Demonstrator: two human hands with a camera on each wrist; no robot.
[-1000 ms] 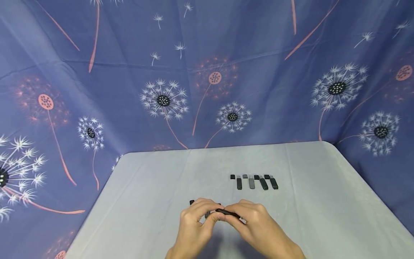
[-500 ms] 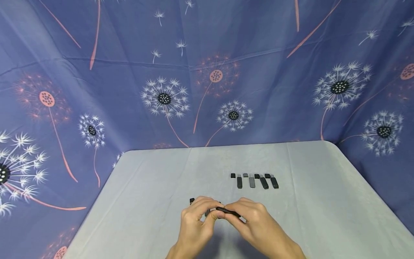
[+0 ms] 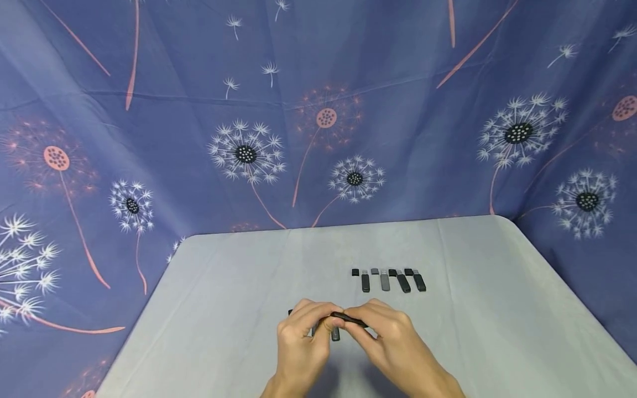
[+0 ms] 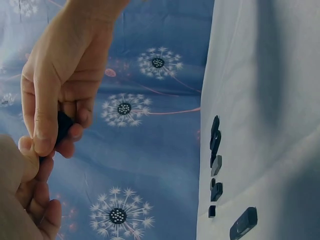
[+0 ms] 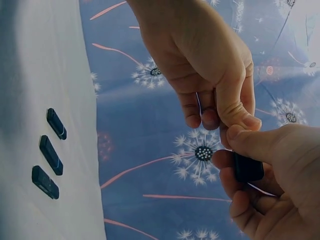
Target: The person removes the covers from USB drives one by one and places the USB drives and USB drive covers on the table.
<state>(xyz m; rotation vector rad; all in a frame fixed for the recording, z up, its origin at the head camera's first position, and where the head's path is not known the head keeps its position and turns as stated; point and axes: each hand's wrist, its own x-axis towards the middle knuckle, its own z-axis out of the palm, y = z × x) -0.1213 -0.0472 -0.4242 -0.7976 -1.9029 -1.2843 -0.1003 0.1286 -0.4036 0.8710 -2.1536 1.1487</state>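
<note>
Over the last second the change is small: both hands hold the same pinch on a black USB stick (image 3: 350, 319), while a dark stick end (image 3: 335, 333) on the bench (image 3: 199, 309) now shows more plainly below the left hand (image 3: 303, 334); the whole head view has also shifted slightly, so part of that may be the camera's own motion; the held stick lies between the hands, off the surface above the near part of the bench, tilted a little down toward the right hand (image 3: 390, 331); the right fingers are curled about its body with the thumb against it, and the left fingers are bent in to pinch its other end, their tips meeting the right ones; that meeting covers the joint, so whether the cap has come loose I cannot tell; for the work in hand this looks like little visible progress, as no separate cap shows between the hands; farther off, four USB sticks (image 3: 385, 281) lie with bare plugs, each with a small cap (image 3: 355, 272) beside its plug; the right wrist view shows three dark USB sticks (image 5: 51, 155) side by side on the bench, seemingly capped.
</note>
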